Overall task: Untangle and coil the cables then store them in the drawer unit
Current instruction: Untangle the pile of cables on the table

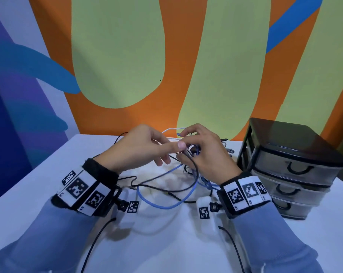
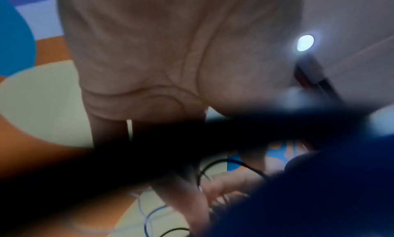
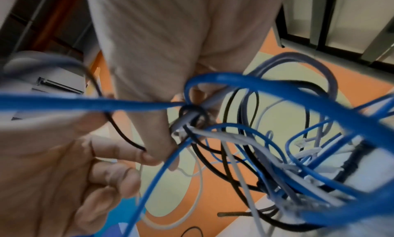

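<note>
No readable text, brand or number showed in any view. The only markings were black-and-white square fiducial tags: three on the left wristband, three on the right wristband, and one each on the two white camera housings under the wrists. A small character sat below some tags, too small to read. The drawer unit bore no label.
</note>
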The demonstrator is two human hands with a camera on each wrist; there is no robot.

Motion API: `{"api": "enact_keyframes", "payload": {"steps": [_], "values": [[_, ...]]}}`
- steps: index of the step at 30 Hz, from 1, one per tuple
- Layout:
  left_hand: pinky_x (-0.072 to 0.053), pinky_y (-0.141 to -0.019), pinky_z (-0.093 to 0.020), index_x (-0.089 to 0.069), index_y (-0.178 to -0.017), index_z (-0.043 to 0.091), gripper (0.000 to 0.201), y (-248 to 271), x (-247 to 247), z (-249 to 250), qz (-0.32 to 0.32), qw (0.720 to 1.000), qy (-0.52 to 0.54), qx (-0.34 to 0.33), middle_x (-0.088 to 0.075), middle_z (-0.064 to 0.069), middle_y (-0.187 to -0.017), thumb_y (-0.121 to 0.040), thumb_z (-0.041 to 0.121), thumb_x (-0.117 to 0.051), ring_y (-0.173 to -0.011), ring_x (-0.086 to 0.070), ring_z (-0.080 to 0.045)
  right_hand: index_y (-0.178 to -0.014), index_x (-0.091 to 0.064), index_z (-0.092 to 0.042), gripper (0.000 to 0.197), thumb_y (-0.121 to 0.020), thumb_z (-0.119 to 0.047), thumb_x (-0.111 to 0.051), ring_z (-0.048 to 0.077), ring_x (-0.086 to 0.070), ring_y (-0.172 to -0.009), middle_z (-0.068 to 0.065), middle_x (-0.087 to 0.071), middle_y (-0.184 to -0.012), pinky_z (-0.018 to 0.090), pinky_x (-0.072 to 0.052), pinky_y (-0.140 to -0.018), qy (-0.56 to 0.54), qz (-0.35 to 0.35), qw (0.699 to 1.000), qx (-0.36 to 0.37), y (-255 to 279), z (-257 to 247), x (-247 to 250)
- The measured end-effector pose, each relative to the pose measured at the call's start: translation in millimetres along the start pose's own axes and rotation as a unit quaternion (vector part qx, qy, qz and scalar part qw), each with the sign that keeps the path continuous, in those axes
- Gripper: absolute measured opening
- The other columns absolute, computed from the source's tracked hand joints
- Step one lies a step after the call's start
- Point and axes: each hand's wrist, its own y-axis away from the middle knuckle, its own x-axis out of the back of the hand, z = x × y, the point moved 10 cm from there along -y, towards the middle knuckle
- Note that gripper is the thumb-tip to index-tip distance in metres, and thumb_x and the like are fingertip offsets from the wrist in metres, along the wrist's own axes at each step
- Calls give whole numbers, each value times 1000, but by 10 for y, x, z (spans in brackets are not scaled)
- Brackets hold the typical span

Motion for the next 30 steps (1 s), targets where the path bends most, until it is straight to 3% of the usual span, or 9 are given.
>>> {"api": "enact_keyframes", "payload": {"steps": [2,4,8,13,18,21,25,27,30], "values": [[-51,-66,-26,-82,-99,11,18,-51,31,-113,29,997,61,29,-82,-7,-83,-94,27,-79,-69,-69,-14,-103,-81,-30,39,-75,-3,-79,-7,-57,-89,-7,-59,-116,10,-37,-75,8,-18,1000,-13,-3,15,-21],[-52,-59,-21,-80,-99,2,11,-85,76,-199,60,993,97,40,-81,-12,-82,-97,7,-71,-66,-65,-16,-110,-79,-33,48,-77,1,-70,-2,-57,-98,-7,-57,-118,13,-40,-80,-13,-14,1000,-18,-13,-2,-5],[-39,-47,-15,-80,-88,6,24,-113,195,-192,97,993,66,4,-68,0,-64,-102,23,-71,-49,-51,-6,-112,-79,-32,48,-85,1,-58,9,-55,-116,-6,-55,-117,23,-46,-93,-32,3,999,-39,-6,-11,40],[-30,-59,-34,-75,-81,20,28,-99,457,-95,215,975,-1,-52,-52,-1,-64,-106,29,-64,-58,-41,-18,-127,-70,-43,52,-85,-29,-45,9,-43,-131,-13,-49,-131,37,-42,-105,18,-62,994,-92,5,65,-86],[-37,-62,-34,-70,-88,21,26,27,634,-40,319,944,-60,-54,-59,11,-68,-109,29,-56,-68,-52,-8,-104,-56,-39,40,-71,-27,-78,14,-53,-112,-10,-41,-122,42,-52,-90,28,-3,996,-85,12,48,71],[-33,-60,-22,-71,-94,18,25,46,773,-115,349,934,-52,-50,-61,17,-74,-110,27,-55,-68,-52,0,-97,-56,-25,41,-76,-31,-91,11,-54,-98,-3,-42,-112,25,-48,-86,-18,107,991,-75,4,74,296],[-34,-62,-23,-72,-97,15,24,52,844,-167,355,933,-32,-53,-60,20,-75,-111,25,-55,-70,-52,0,-91,-59,-24,34,-79,-26,-90,10,-53,-90,-3,-46,-104,11,-40,-82,-57,114,990,-64,9,16,280],[-40,-64,-30,-72,-94,17,23,38,853,-201,349,935,-22,-55,-60,16,-71,-109,25,-57,-70,-56,-3,-95,-62,-30,33,-79,-26,-90,14,-57,-87,-5,-51,-108,16,-44,-85,-81,110,988,-69,13,30,288],[-51,-73,-41,-74,-92,25,16,-40,766,-238,293,953,-24,-65,-67,3,-76,-105,23,-64,-76,-63,-21,-105,-63,-35,36,-82,-25,-88,16,-62,-77,-5,-60,-113,36,-53,-89,-125,97,985,-74,10,50,268]]}}
